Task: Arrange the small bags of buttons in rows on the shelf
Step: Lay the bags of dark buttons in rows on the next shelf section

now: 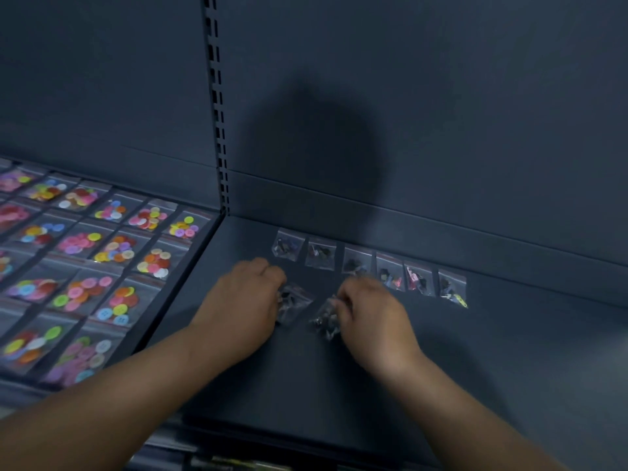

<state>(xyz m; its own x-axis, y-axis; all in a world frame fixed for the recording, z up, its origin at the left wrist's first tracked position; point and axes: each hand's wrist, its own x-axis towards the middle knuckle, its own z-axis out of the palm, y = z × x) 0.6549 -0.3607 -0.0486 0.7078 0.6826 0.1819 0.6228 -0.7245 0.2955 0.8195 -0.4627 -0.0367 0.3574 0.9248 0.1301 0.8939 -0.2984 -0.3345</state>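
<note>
left hand [249,294]: frame centre, fingers curled on small bag of dark buttons [296,302]
right hand [368,314]: just right, pinching second dark-button bag [324,319]
back row [356,261]: six bags side by side, shelf [475,362] rear
coloured button bags [112,253]: rows, frame left
slotted upright [219,130]: upper centre-left, blurry

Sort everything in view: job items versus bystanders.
Job: left clear plastic bag of dark buttons; right clear plastic bag of dark buttons; back row of six such bags; dark grey metal shelf.
Bystanders: neighbouring shelf's clear bags of colourful buttons; slotted metal upright.
</note>
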